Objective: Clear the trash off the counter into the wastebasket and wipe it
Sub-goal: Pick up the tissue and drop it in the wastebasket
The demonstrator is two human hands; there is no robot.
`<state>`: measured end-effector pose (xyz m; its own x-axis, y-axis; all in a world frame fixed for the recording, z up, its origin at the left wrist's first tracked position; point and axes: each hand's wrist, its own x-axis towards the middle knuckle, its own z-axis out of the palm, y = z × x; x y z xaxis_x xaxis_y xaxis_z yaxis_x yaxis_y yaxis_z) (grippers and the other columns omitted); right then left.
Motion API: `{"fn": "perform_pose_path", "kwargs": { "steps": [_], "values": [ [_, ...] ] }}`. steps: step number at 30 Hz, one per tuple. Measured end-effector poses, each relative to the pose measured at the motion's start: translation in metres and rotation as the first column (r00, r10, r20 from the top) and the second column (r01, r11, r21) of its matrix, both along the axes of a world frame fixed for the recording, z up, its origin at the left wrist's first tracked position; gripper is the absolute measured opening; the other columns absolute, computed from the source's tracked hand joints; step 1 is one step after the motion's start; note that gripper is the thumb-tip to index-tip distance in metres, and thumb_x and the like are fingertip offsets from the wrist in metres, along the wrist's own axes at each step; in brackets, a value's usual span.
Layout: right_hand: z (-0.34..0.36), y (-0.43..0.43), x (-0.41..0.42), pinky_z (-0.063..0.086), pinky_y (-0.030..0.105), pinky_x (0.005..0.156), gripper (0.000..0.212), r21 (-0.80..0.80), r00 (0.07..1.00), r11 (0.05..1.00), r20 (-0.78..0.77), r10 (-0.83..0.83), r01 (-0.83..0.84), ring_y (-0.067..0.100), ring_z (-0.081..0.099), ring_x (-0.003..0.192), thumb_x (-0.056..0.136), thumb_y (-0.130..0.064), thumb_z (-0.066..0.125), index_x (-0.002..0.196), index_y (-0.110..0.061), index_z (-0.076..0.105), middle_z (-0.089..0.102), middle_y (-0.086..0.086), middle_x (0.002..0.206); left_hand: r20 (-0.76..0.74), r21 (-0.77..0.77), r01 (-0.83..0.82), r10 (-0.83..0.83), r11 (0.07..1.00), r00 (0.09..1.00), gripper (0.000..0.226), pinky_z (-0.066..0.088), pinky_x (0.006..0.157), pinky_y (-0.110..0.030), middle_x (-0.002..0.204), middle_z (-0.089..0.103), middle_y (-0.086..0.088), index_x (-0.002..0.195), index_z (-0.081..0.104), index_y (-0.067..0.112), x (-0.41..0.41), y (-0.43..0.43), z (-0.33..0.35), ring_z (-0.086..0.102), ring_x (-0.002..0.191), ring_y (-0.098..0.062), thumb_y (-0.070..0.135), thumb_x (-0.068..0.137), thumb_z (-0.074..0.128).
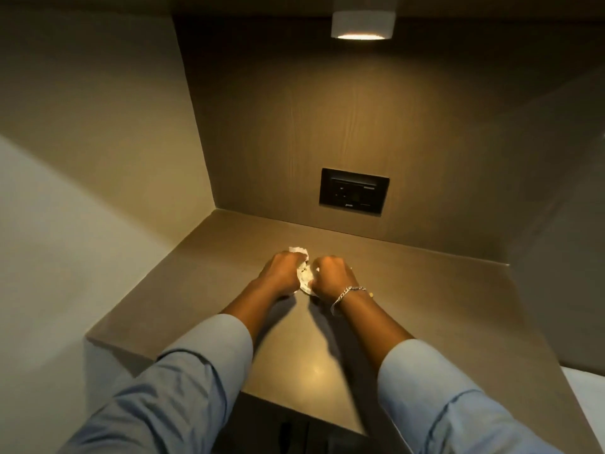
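Note:
On the brown counter (425, 322), crumpled white paper trash (303, 277) lies bunched between my two hands. My left hand (284, 271) is closed over its left side, and a white corner sticks out beyond the knuckles. My right hand (332, 276), with a silver chain bracelet at the wrist, is closed on the paper's right side. A tiny pale crumb (371, 294) lies on the counter just right of that wrist. Most of the paper is hidden under my fingers. No wastebasket is in view.
A black socket panel (354, 191) is set in the wood back wall above the counter. A small lamp (362, 26) shines down from overhead. Side walls close in the counter at left and right. A dark cabinet front (294, 430) sits below the counter's near edge.

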<state>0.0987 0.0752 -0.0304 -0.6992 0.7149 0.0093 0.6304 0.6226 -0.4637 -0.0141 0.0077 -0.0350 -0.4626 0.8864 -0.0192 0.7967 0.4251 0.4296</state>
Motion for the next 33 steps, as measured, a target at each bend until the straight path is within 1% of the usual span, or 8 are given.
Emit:
{"fn": "perform_pose_path", "kwargs": {
  "steps": [3,6,8,10,18,21,27,33],
  "values": [
    [-0.011,0.004,-0.001,0.051,0.034,0.076,0.018,-0.024,0.996,0.999,-0.082,-0.040,0.038,0.036,0.064,0.090,0.077,-0.005,0.057,0.085,-0.007,0.072,0.071,0.020,0.095,-0.010,0.066,-0.072,0.073,0.995,0.997,0.024,0.051,0.075,-0.034,0.104,0.069,-0.014,0.098,0.072,0.008,-0.006,0.007,-0.010,0.065,0.095,-0.030,0.001,0.077,0.064],
    [-0.015,0.003,0.011,0.045,0.030,0.068,0.016,-0.117,0.968,0.990,-0.229,-0.099,0.074,0.028,0.059,0.074,0.077,-0.004,0.057,0.071,-0.009,0.071,0.071,0.015,0.076,0.228,0.202,-0.236,0.189,0.950,0.955,0.018,0.050,0.064,-0.031,0.083,0.072,-0.012,0.084,0.075,0.006,0.001,0.000,-0.019,0.067,0.077,-0.025,-0.005,0.075,0.064],
    [-0.012,-0.002,0.026,0.046,0.026,0.070,0.016,-0.194,0.911,0.976,-0.376,-0.169,0.101,0.018,0.061,0.071,0.077,-0.004,0.061,0.073,-0.011,0.074,0.072,0.005,0.072,0.522,0.272,-0.396,0.211,0.877,0.826,0.019,0.054,0.058,-0.030,0.066,0.070,-0.009,0.080,0.075,0.006,0.011,-0.013,-0.020,0.064,0.056,-0.018,-0.009,0.075,0.065],
    [-0.007,-0.011,0.045,0.051,0.026,0.071,0.011,-0.250,0.829,0.962,-0.512,-0.224,0.105,0.012,0.064,0.069,0.076,-0.006,0.068,0.077,-0.013,0.076,0.073,0.000,0.073,0.691,0.322,-0.507,0.168,0.799,0.703,0.021,0.052,0.047,-0.022,0.054,0.065,-0.007,0.075,0.072,0.007,0.027,-0.029,-0.018,0.058,0.040,-0.011,-0.011,0.076,0.062],
    [0.010,-0.074,0.188,0.053,0.026,0.060,0.009,-0.261,0.703,0.962,-0.669,-0.242,0.083,0.009,0.063,0.063,0.079,-0.007,0.069,0.081,-0.011,0.076,0.074,0.008,0.075,0.931,0.323,-0.727,-0.065,0.606,0.359,0.032,0.049,0.037,-0.018,0.050,0.065,-0.007,0.072,0.065,0.004,0.148,-0.119,0.011,0.053,0.032,-0.011,-0.022,0.076,0.047],
    [0.002,-0.107,0.251,0.056,0.035,0.058,0.008,-0.257,0.719,0.962,-0.652,-0.241,0.090,0.024,0.068,0.063,0.077,-0.006,0.069,0.080,-0.011,0.075,0.074,0.011,0.073,0.957,0.276,-0.750,-0.103,0.602,0.270,0.033,0.050,0.038,-0.018,0.047,0.065,-0.001,0.073,0.063,0.005,0.208,-0.151,0.006,0.054,0.035,-0.009,-0.020,0.081,0.044],
    [-0.051,-0.171,0.360,0.051,0.032,0.059,0.011,-0.201,0.834,0.967,-0.498,-0.237,0.155,0.016,0.062,0.063,0.074,0.000,0.065,0.074,-0.008,0.072,0.073,0.005,0.073,0.995,0.072,-0.770,-0.102,0.634,0.009,0.030,0.052,0.044,-0.018,0.062,0.066,-0.011,0.081,0.061,-0.001,0.310,-0.193,-0.033,0.059,0.044,-0.011,-0.018,0.086,0.037],
    [-0.190,-0.212,0.428,0.049,0.026,0.056,0.005,-0.347,0.842,0.864,-0.274,-0.464,0.364,0.018,0.060,0.063,0.081,-0.002,0.067,0.081,-0.003,0.072,0.073,0.013,0.076,0.979,-0.198,-0.716,0.173,0.669,-0.109,0.019,0.053,0.044,-0.019,0.064,0.069,-0.011,0.096,0.063,-0.005,0.383,-0.220,-0.170,0.059,0.044,-0.011,-0.013,0.088,0.048]
  ]
}}
